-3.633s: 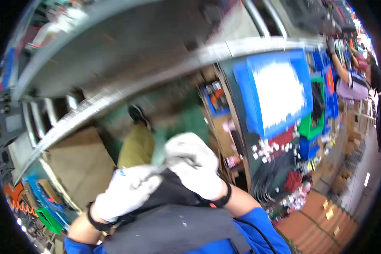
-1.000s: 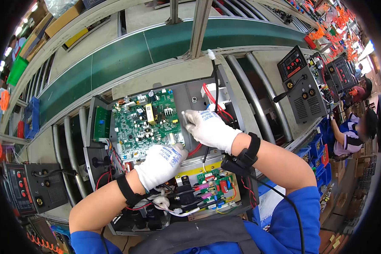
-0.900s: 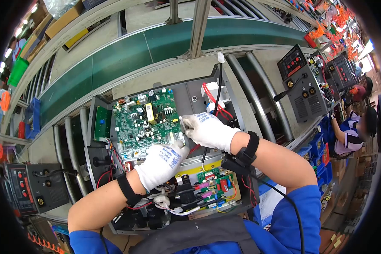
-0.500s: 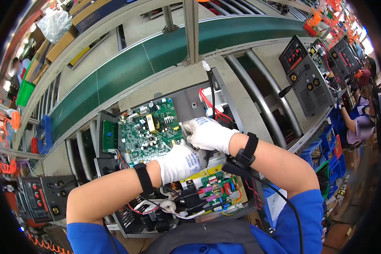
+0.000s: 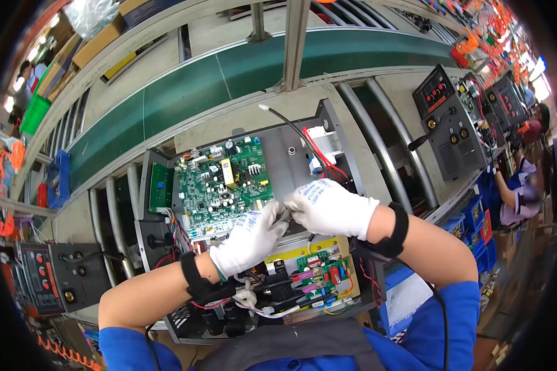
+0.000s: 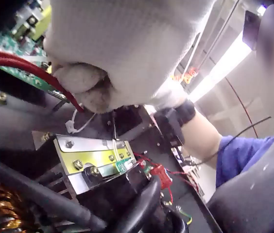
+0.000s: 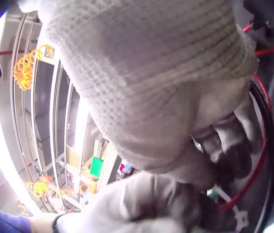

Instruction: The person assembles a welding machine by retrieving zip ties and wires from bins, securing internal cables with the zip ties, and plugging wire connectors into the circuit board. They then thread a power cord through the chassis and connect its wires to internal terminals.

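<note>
Both gloved hands meet over the opened metal chassis [image 5: 278,133], at the right edge of the large green circuit board [image 5: 220,185]. My left hand [image 5: 250,242] has its fingers curled at the red wires [image 6: 27,73], which run to its fingertips in the left wrist view. My right hand [image 5: 331,207] curls its fingers against the left fingertips. A thin white strip with a small block end, like a cable tie [image 7: 241,218], pokes out between the hands; the pinched part is hidden. Beside them a black cable [image 5: 291,125] with a white tip arches up.
Nearer the body lie a yellow-edged heatsink [image 6: 86,155] and a smaller green board [image 5: 319,272] with thick black leads. Rollers [image 5: 377,136] flank the chassis. Similar units stand left [image 5: 62,275] and right [image 5: 455,133]. A green belt [image 5: 185,93] runs behind; an upright metal post [image 5: 295,49] stands there.
Earliest, the hands were together before the body, away from the chassis. Within the last second they have come fingertip to fingertip slightly nearer the body, and the black cable's white tip has swung left.
</note>
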`<state>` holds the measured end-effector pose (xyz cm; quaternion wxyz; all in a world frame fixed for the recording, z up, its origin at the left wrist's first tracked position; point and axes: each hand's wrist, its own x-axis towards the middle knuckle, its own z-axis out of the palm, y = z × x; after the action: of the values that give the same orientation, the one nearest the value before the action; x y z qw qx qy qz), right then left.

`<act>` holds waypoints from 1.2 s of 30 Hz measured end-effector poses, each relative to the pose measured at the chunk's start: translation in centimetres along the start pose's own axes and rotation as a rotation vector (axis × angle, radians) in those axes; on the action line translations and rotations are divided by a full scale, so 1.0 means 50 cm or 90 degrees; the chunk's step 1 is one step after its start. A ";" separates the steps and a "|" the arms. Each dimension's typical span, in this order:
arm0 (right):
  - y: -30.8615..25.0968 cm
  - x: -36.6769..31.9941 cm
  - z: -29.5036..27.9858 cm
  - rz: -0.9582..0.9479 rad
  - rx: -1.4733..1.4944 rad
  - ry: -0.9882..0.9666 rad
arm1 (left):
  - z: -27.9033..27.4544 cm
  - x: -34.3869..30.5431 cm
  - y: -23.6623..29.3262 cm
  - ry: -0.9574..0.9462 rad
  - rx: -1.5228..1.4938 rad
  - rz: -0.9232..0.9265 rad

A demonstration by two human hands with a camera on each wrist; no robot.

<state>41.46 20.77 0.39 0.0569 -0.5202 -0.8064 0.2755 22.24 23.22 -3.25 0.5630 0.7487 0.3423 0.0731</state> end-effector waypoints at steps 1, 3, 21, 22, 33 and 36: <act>-0.002 0.000 -0.006 -0.002 -0.006 -0.010 | 0.007 -0.002 -0.010 0.006 -0.010 0.001; 0.000 0.007 -0.023 0.139 0.115 -0.127 | 0.016 0.000 -0.006 0.068 -0.040 -0.041; 0.030 0.004 -0.005 0.238 0.532 -0.130 | -0.008 -0.010 0.025 -0.008 -0.153 -0.151; 0.031 0.005 -0.004 0.237 0.533 -0.128 | -0.006 -0.009 0.022 -0.008 -0.151 -0.151; 0.030 -0.001 0.005 0.164 0.393 -0.127 | 0.002 0.004 0.008 0.033 -0.116 -0.074; 0.010 -0.009 0.024 0.086 0.100 -0.042 | 0.020 0.024 -0.037 0.127 -0.019 0.034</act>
<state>41.63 20.06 -0.81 0.0524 -0.5583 -0.7467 0.3578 22.84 23.39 -5.60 0.5347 0.7383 0.3754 0.1677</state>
